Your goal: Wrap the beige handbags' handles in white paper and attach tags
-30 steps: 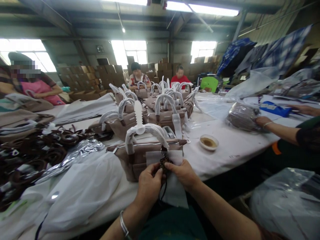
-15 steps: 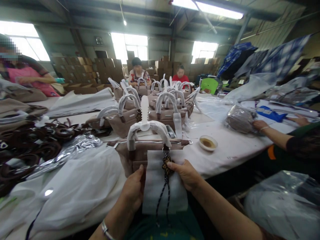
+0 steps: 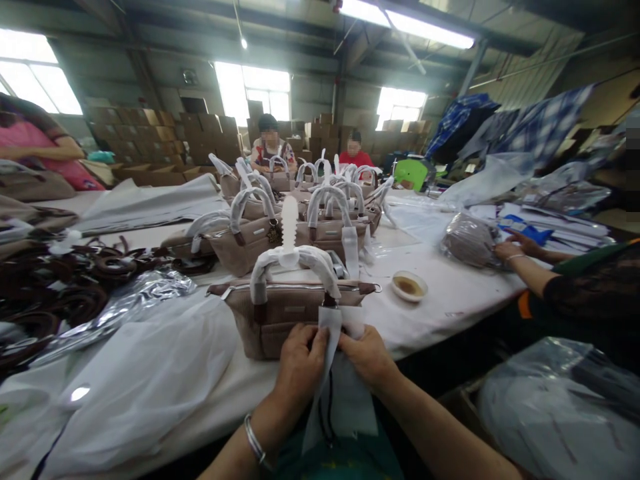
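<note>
A taupe handbag [image 3: 280, 313] stands upright at the table's front edge, its two handles [image 3: 295, 257] wrapped in white material with a white serrated strip on top. From the right handle's base hangs a charm with dark cords [image 3: 327, 407]. White tissue paper [image 3: 357, 393] lies behind the charm, and its left side is folded over it, hiding the charm's body. My left hand [image 3: 303, 357] pinches the folded left part of the paper. My right hand [image 3: 367, 357] grips the paper's right side, thumb near the fold.
Several similar handbags [image 3: 330, 230] stand behind. A small dish [image 3: 409, 287] of brownish liquid sits to the right. Brown straps [image 3: 110, 267] and white sheeting [image 3: 150, 373] lie left. A co-worker's hand [image 3: 510, 250] touches a plastic-wrapped bundle [image 3: 467, 240]; a plastic bag [image 3: 560, 407] is lower right.
My left hand has moved right and folded the paper's left side over the charm. My right thumb has left the charm. The co-worker at left has shifted partly out of view.
</note>
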`<state>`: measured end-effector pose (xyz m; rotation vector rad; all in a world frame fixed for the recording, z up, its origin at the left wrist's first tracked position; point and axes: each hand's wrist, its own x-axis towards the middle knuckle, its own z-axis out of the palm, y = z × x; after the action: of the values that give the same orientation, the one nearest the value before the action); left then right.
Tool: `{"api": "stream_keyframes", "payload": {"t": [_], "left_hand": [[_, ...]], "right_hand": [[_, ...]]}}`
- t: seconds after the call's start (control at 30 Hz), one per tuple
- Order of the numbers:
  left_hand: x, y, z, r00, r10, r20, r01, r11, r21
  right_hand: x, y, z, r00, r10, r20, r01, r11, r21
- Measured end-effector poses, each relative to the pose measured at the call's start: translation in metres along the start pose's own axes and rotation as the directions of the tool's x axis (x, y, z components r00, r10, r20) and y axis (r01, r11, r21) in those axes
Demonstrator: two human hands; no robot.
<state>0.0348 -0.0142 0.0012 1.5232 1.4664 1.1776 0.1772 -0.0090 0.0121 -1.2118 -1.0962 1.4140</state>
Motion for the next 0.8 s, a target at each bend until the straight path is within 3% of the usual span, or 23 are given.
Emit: {"api": "stream_keyframes", "payload": {"t": [0.07,0.23,0.4,0.5,0.57,0.63,0.8], "left_hand": [[0.001,0.004,-0.001,0.999,-0.035,0.015,0.035,0.999,0.017],[0.004,0.005,0.001,0.959,-0.191,0.207,0.219,0.968,-0.120],[0.003,0.004,0.005,0.942,-0.204,0.267,0.252,0.954,-0.161],[0.001,0.008,0.005,0.943,-0.218,0.251,0.267,0.946,-0.181],[0.000,0.011,0.006,0.952,-0.234,0.198,0.267,0.950,-0.160],[0.000,0.014,0.007,0.965,-0.224,0.137,0.239,0.965,-0.104],[0.000,0.015,0.012,0.986,-0.142,0.092,0.140,0.990,0.022]], "right_hand": [[-0.002,-0.002,0.002,1.000,0.010,-0.014,-0.010,1.000,-0.001],[-0.005,-0.001,0.002,0.998,0.063,-0.005,-0.062,0.996,0.057],[-0.009,0.005,-0.002,0.998,0.066,-0.017,-0.066,0.998,-0.004],[-0.013,0.010,-0.007,0.998,0.052,0.043,-0.053,0.998,0.039],[-0.017,0.014,-0.010,0.998,0.007,0.062,-0.008,1.000,0.019],[-0.022,0.016,-0.013,0.995,-0.101,-0.002,0.100,0.990,-0.101],[-0.032,0.019,-0.010,0.924,-0.367,-0.105,0.300,0.868,-0.395]]}}
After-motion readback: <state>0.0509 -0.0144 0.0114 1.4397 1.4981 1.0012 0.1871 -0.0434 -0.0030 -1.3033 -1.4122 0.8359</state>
